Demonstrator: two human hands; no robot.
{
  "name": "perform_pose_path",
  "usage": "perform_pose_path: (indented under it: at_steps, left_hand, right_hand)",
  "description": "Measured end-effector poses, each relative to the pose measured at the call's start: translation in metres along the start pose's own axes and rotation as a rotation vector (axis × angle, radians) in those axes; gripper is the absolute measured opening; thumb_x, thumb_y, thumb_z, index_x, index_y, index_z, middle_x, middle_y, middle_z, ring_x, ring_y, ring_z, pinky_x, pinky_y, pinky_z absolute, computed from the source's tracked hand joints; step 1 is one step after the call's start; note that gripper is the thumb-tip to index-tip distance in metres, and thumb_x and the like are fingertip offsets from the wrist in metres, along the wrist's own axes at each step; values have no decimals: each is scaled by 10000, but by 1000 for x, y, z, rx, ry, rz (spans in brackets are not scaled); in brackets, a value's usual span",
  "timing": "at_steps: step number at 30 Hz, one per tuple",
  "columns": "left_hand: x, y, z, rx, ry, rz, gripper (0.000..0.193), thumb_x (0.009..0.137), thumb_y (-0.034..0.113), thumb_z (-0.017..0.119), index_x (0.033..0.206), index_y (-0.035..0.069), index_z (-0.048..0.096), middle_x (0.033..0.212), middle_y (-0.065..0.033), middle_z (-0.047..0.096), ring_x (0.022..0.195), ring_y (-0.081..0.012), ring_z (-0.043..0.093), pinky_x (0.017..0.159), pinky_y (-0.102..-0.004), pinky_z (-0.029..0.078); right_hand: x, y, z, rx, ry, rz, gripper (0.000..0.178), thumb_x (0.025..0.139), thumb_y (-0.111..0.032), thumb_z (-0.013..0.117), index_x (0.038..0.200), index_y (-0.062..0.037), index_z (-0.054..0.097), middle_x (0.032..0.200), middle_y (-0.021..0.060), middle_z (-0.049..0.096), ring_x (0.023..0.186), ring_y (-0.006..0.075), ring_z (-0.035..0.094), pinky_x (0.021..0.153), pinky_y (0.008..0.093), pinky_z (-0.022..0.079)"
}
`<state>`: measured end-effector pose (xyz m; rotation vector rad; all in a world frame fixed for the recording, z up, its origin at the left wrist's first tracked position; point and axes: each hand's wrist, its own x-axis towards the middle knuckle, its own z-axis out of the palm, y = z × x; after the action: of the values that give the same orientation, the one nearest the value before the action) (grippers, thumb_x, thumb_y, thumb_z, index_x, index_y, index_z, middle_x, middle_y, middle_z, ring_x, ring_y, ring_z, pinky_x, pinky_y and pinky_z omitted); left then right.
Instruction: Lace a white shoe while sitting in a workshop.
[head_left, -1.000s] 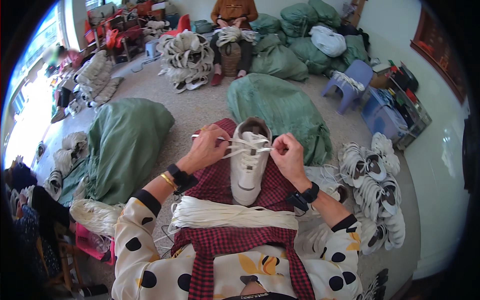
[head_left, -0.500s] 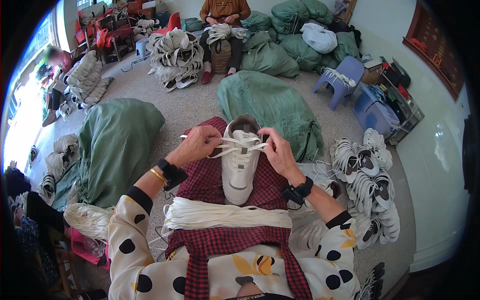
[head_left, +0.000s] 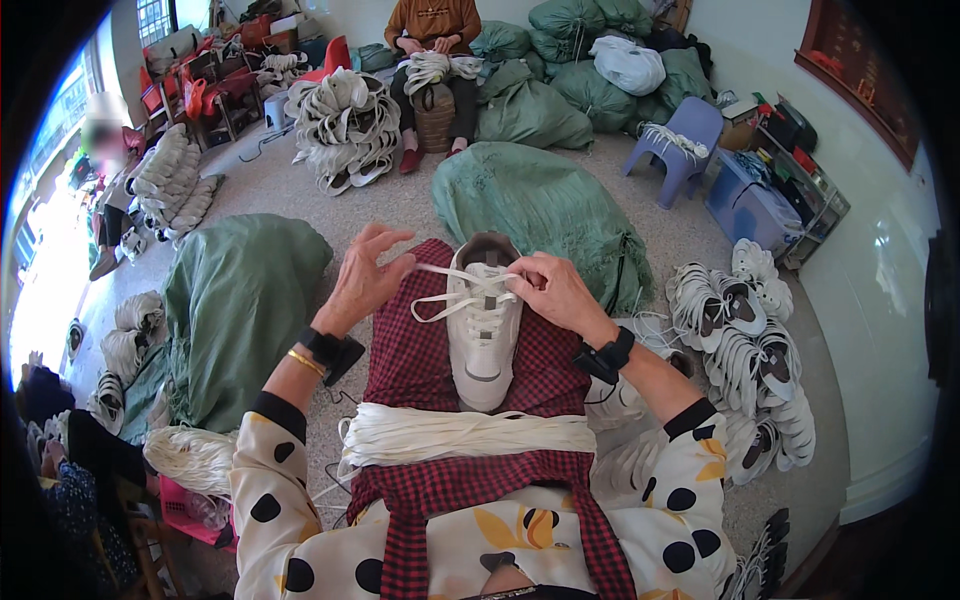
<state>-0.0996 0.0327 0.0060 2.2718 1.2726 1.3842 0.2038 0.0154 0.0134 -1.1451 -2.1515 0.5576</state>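
A white lace-up sneaker (head_left: 486,350) rests on my lap over a red-and-black checked apron (head_left: 410,350), toe toward me. White shoelaces (head_left: 487,291) cross its upper, and one loop sticks out on the left. My left hand (head_left: 365,277) is raised left of the collar. From its thumb a lace runs taut to the shoe; the index finger is lifted away, and the other fingertips are partly hidden. At the upper right eyelets, my right hand (head_left: 552,287) pinches a lace close to the tongue. A bundle of loose white laces (head_left: 465,436) lies across my lap below the toe.
Large green sacks (head_left: 245,310) (head_left: 535,215) stand ahead, left and right. Stacked sneakers (head_left: 740,320) fill the floor at right. A purple chair (head_left: 675,150) holds more laces. Beyond, a seated person (head_left: 435,60) works beside a shoe pile (head_left: 345,125).
My left hand has lifted up and left from the shoe, drawing a lace out with it. The right hand has moved inward to the tongue. A loop now hangs at the left.
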Motion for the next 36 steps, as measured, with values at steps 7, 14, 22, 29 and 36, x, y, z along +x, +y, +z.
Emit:
perform_pose_path:
  at_steps: [7,14,22,29,36]
  left_hand:
    - [-1,23,18,-35,-139,82,212,881,115,671,1073,29,703,1049,-114,649,845,-203,628,679,-301,528]
    - [24,34,53,-231,-154,-44,176,821,166,695,915,22,730,894,-135,679,811,-294,621,778,-388,485]
    - [26,30,61,-84,-254,-23,225,792,230,738,894,29,742,852,-111,710,761,-245,610,735,-369,494]
    - [22,34,52,-237,-186,-104,221,819,202,727,938,15,726,917,-114,674,829,-245,616,752,-370,497]
    - [-13,47,10,91,-293,252,163,781,187,764,857,61,693,991,-90,579,961,-265,559,891,-412,409]
  right_hand:
    - [-15,-6,1,-87,161,-29,165,790,-160,723,845,-14,668,714,101,552,668,255,607,609,364,473]
    - [-23,-2,16,-142,236,-86,141,753,-136,723,801,-42,630,776,105,578,770,298,625,663,403,502]
    - [-26,4,14,-320,208,-75,132,679,-110,661,764,-20,618,781,122,581,776,309,610,663,420,503]
    - [-17,-14,1,-672,234,-379,114,662,-77,625,760,-21,611,794,121,574,801,299,592,663,422,494]
    - [-18,11,-18,272,-92,67,307,997,-232,526,806,-1,593,656,48,573,614,138,587,594,285,457]
